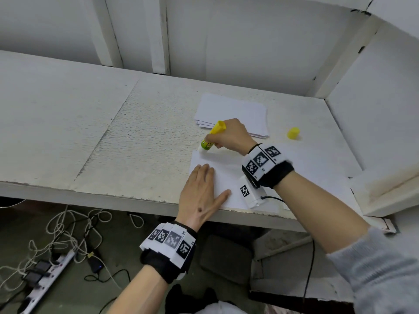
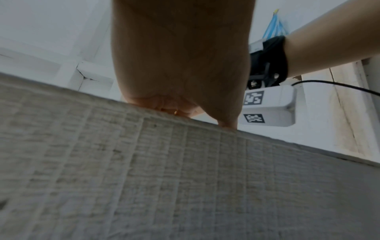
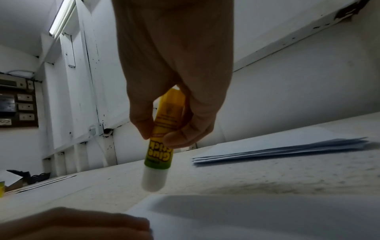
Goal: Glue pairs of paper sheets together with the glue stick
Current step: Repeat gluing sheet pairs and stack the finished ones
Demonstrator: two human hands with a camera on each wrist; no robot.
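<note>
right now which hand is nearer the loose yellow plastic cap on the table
Right. The right hand holds the glue stick just left of the yellow plastic cap; the left hand lies flat, farther off.

Each wrist wears a black band (image 1: 166, 266) topped with white tags (image 1: 169, 240) printed in black square codes. A white camera box (image 1: 250, 192) with a black cable (image 1: 273, 198) hangs under the right wrist. Grey sleeve (image 1: 381, 270) behind it.

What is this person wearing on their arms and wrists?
Each wrist carries a black strap ringed with white cards printed with black square codes. A white camera box with a black cable hangs under the right wrist. A grey sleeve covers the right upper forearm.
</note>
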